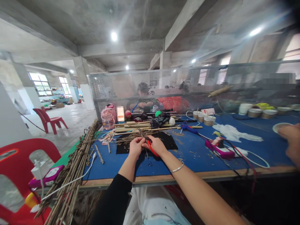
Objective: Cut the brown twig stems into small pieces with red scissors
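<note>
While the right hand (157,145) is wrapped round a red-handled tool (152,148), the left hand (136,147) has its fingertips pinched on a thin twig (147,153), right beside the tool's head. Whether the tool's jaws are spread or closed: too small to tell. Hands nearly touching, both above the near part of a black mat (170,141) on the blue worktop (187,164). A pile of twigs (127,137) lies across the mat's left half, just behind the hands. Pale bamboo sticks (131,126) lie crosswise behind that. Short offcut (99,154) to the left of the mat.

Left end: long bundle of sticks (77,165) hangs over the near edge, purple power strip (53,175) beside it, red chair (30,150) next to that. Back row: pink bottle (108,118), green ball (158,113), white ball (172,121), in front of a perforated metal screen (124,86).

Right of the mat: blue glue gun (188,128), white plastic bag (234,132), second purple power strip (219,151). Far right, a co-worker's hand (294,145), blurred, at a white bowl (277,127); can't tell if gripping.
</note>
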A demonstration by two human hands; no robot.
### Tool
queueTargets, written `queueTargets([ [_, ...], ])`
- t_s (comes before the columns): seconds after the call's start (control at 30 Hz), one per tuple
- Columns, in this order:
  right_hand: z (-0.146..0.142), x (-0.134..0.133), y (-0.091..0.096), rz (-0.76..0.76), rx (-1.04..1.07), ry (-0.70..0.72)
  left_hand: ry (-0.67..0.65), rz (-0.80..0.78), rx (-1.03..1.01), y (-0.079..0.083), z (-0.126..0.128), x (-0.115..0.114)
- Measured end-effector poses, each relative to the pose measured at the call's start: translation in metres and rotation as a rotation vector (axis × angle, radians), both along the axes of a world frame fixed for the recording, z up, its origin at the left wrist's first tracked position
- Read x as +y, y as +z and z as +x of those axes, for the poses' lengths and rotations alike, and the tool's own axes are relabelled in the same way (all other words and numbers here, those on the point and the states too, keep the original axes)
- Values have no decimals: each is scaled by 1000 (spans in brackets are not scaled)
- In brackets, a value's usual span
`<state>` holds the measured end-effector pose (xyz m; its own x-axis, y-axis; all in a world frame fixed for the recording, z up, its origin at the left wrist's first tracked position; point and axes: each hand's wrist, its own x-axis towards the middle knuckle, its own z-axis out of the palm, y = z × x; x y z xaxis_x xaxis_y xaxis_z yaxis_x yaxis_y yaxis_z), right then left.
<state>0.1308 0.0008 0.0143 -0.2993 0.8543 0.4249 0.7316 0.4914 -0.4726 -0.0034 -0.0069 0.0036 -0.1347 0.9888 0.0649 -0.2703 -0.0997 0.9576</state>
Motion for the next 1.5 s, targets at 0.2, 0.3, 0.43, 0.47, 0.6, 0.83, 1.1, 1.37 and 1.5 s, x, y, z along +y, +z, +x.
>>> queueTargets([
  [0.2,-1,4,-4,70,-37,48,-33,7,-32,-1,0,1],
  [0.3,-1,7,-8,106,-42,99,-18,40,-28,-1,-1,1],
  [0.43,-1,8,-12,109,-46,87,-31,77,-32,-3,-1,2],
  [0.47,-1,8,-12,108,-39,81,-39,79,-30,-3,-1,3],
  [0.6,-2,10,-14,103,-24,71,-43,117,9,-6,-1,5],
  [0.83,-3,12,-14,107,-33,55,38,145,74,-5,-2,4],
  [1.1,-4,12,-14,84,-14,38,-20,151,22,-2,-1,1],
  [1.37,-1,9,-9,113,20,65,-23,164,88,-3,-2,2],
  [1.5,0,6,-5,89,102,103,-25,125,119,0,-2,0],
])
